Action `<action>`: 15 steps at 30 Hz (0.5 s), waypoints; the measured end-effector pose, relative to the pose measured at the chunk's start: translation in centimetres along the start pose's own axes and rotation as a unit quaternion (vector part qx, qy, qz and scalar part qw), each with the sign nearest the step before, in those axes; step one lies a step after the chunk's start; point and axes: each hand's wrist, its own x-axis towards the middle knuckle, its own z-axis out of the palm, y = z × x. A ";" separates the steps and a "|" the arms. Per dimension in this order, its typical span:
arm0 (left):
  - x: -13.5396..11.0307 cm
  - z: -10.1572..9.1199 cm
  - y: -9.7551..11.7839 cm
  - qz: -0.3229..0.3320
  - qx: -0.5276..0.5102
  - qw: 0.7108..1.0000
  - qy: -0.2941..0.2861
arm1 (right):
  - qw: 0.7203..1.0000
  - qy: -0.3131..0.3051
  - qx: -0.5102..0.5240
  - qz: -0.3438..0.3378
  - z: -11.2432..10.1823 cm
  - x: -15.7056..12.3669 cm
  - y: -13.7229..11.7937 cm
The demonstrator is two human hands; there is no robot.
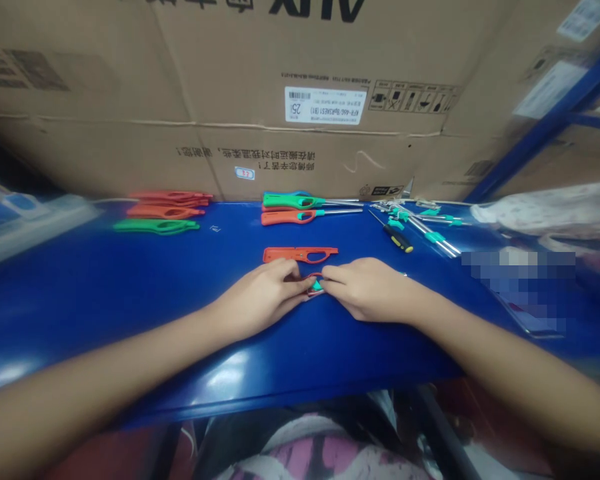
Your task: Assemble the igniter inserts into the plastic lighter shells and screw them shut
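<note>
Both hands meet over the middle of the blue table. My left hand [265, 293] is closed around a red lighter casing [316, 275], its thumb and fingertips close to the trigger opening. On the other side, my right hand [367, 290] pinches the same lighter near a teal trigger piece [317, 285]. Most of this lighter is hidden under my fingers. Just beyond them lies an orange-red casing half [300, 254], flat on the table. Farther back are a green lighter [290, 201] and an orange lighter [287, 216] with metal tubes attached.
Green casing halves [155, 227] and orange ones [170, 211] lie at the back left. Metal tubes with teal parts [433, 233] and a black-yellow screwdriver [397, 239] are at the back right. A large cardboard box [230, 87] stands behind the blue table [180, 267].
</note>
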 end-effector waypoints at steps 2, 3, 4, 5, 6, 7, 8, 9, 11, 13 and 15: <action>0.1 -0.2 0.2 0.006 0.023 1.000 -0.007 | 0.999 0.022 0.035 0.018 -0.2 -0.2 0.3; 0.2 -0.3 0.3 0.006 0.034 0.999 -0.012 | 0.997 0.039 0.058 0.032 -0.2 -0.3 0.5; 0.2 -0.4 0.4 0.006 0.044 0.999 -0.017 | 0.994 0.057 0.083 0.050 -0.3 -0.5 0.8; 0.2 -0.5 0.5 0.006 0.053 0.998 -0.023 | 0.989 0.075 0.106 0.067 -0.3 -0.6 1.0; 0.2 -0.5 0.5 0.005 0.059 0.998 -0.029 | 0.984 0.090 0.129 0.081 -0.4 -0.7 1.3; 0.2 -0.6 0.5 0.004 0.062 0.998 -0.032 | 0.979 0.100 0.153 0.090 -0.3 -0.8 1.5; 0.2 -0.5 0.5 0.004 0.061 0.998 -0.032 | 0.974 0.104 0.179 0.093 -0.3 -0.9 1.7; 0.2 -0.5 0.4 0.003 0.057 0.998 -0.031 | 0.969 0.104 0.205 0.093 -0.2 -0.9 1.8; 0.1 -0.4 0.3 0.003 0.043 0.999 -0.025 | 0.958 0.099 0.255 0.088 0.0 -0.8 1.9; 0.0 -0.2 0.2 0.007 0.030 0.999 -0.021 | 0.948 0.089 0.291 0.089 0.3 -0.5 1.9; 0.0 -0.2 0.1 0.012 0.020 1.000 -0.018 | 0.937 0.080 0.324 0.100 0.6 -0.1 1.8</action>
